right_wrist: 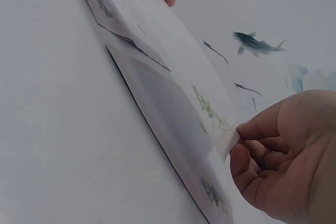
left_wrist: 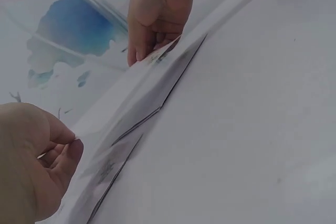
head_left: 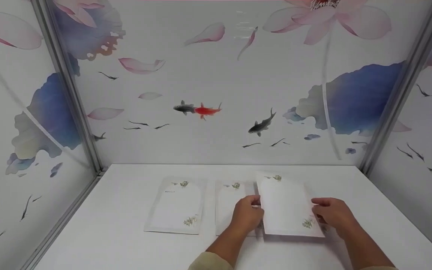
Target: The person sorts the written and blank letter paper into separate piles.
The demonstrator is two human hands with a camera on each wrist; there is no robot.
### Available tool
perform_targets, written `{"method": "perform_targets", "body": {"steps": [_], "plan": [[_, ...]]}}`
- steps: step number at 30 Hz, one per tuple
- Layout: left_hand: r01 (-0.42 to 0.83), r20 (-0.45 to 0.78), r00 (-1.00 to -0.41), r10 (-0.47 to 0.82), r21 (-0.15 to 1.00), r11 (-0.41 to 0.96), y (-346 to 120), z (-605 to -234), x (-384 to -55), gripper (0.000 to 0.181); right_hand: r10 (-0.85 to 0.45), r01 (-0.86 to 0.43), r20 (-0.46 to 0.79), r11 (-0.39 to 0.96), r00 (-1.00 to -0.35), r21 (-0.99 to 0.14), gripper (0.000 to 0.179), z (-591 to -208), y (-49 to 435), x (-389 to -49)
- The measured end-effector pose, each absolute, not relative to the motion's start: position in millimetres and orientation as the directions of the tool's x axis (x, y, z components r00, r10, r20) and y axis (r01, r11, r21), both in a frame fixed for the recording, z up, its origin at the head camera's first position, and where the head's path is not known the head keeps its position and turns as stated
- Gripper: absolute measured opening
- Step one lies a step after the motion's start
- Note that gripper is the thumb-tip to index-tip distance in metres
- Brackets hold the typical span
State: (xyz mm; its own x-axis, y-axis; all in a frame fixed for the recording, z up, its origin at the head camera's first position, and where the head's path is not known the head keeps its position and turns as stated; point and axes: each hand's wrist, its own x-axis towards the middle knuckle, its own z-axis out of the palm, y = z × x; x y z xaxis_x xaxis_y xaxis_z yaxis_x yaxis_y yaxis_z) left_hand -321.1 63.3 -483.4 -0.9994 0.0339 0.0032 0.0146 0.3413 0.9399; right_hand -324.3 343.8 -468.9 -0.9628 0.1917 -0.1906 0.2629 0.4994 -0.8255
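Observation:
A white sheet of paper [head_left: 287, 206] with printed flower sprigs at its top and lower right is held up between my two hands, tilted over the table. My left hand [head_left: 248, 213] pinches its left edge between thumb and fingers. At the opposite edge, my right hand [head_left: 334, 212] pinches the paper near a printed green sprig, as the right wrist view shows. Beneath the raised sheet lies a flat pile of similar paper [right_wrist: 157, 108], mostly hidden in the head view. Just left of it, partly behind my left hand, is a second printed paper pile [head_left: 227, 210].
A third paper pile [head_left: 174, 202] with matching sprigs and a short printed line lies farther left on the white table [head_left: 99, 232]. White panels [head_left: 216, 75] painted with lotus flowers and fish enclose the table at the back and sides, with metal posts [head_left: 399, 90] at the corners.

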Motion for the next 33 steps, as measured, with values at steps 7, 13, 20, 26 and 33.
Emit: {"method": "perform_targets", "body": {"steps": [7, 13, 20, 26, 33], "plan": [[-0.028, -0.048, -0.996, 0.069, 0.963, 0.269, 99.6, -485.4, -310.6, 0.041, 0.177, 0.278, -0.216, 0.519, -0.96, -0.808, 0.051, -469.5, 375.6, -318.7], [0.009, -0.016, -0.995, 0.096, 0.966, 0.258, 110.9, -490.7, -307.7, 0.039, 0.191, 0.304, -0.239, 0.492, -0.952, -0.816, 0.05, -472.0, 382.2, -318.1], [0.022, -0.008, -0.995, 0.096, 0.952, 0.305, 108.6, -495.9, -311.0, 0.039, 0.19, 0.282, -0.213, 0.509, -0.958, -0.813, 0.049, -478.4, 390.1, -319.5], [0.066, 0.031, -0.995, 0.099, 0.924, 0.377, 106.8, -498.8, -311.6, 0.038, 0.204, 0.285, -0.209, 0.491, -0.956, -0.823, 0.05, -480.4, 396.4, -319.6], [0.157, 0.108, -0.986, 0.129, 0.869, 0.47, 102.5, -495.7, -310.4, 0.034, 0.2, 0.27, -0.193, 0.504, -0.961, -0.821, 0.051, -477.7, 395.9, -319.9]]}}
